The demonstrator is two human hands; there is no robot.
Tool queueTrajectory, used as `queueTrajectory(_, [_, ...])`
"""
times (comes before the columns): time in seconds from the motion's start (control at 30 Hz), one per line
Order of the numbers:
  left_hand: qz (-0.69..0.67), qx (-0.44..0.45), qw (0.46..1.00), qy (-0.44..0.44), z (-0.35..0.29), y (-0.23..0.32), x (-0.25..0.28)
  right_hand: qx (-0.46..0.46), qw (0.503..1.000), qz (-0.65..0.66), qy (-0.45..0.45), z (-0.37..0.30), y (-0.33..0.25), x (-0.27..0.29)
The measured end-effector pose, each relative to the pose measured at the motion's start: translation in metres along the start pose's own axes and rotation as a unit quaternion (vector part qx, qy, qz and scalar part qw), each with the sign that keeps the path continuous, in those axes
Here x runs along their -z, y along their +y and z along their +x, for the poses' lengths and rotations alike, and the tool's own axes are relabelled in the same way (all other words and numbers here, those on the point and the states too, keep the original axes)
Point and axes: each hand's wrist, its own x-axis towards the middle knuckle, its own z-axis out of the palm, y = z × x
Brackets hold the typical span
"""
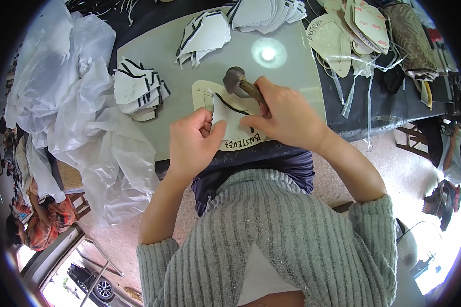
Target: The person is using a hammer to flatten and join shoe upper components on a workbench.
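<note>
Ribbed green sweater (pixel 287 230) nearest. Hammer (pixel 245 86) in curled right hand (pixel 292 110), thumb on white cutout (pixel 229 124); same cutout in pinch of left hand (pixel 195 143) — over cream template (pixel 202 91), near side of grey board (pixel 176 92).

right hand (pixel 291 110) grips a hammer (pixel 234 80), thumb on a white piece (pixel 233 124) lying over a cream template (pixel 202 93); left hand (pixel 193 140) pinches the piece's left edge. further white stacks (pixel 206 33) lie on the table (pixel 292 84).

At six o'clock, a ribbed grey-green sweater (pixel 215 230) carries tiny sparkling dots, short bulky sleeves (pixel 376 238), a white panel (pixel 264 280).
</note>
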Motion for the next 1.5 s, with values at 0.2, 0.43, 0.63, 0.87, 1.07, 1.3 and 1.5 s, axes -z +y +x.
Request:
queueTrajectory(0.2, [0.216,-0.084,0.972,-0.047,0.008,0.022,0.011,0.033,0.992,-0.108,0.047,-0.003,0.005,-0.013])
queueTrajectory(0.43, [0.054,-0.008,0.99,-0.127,0.025,-0.001,0.04,0.037,0.993,-0.096,0.049,-0.002,0.002,-0.014])
queueTrajectory(0.63, [0.062,-0.027,0.993,-0.097,0.024,-0.006,0.033,0.028,0.994,-0.093,0.047,-0.004,-0.001,-0.012])
queueTrajectory(0.87, [0.106,-0.047,0.992,-0.053,0.017,0.003,0.025,0.037,0.993,-0.099,0.053,-0.003,-0.001,-0.013])
queueTrajectory(1.07, [0.159,-0.047,0.984,-0.058,0.009,0.01,0.023,0.031,0.993,-0.103,0.052,-0.004,0.0,-0.014])
queueTrajectory(1.3, [0.239,-0.06,0.969,-0.015,-0.002,0.012,0.011,0.074,0.987,-0.101,0.099,-0.002,0.009,-0.011])
queueTrajectory(1.5, [0.228,-0.041,0.968,0.093,-0.017,0.007,-0.009,-0.047,0.956,0.287,0.032,-0.007,0.002,0.024])
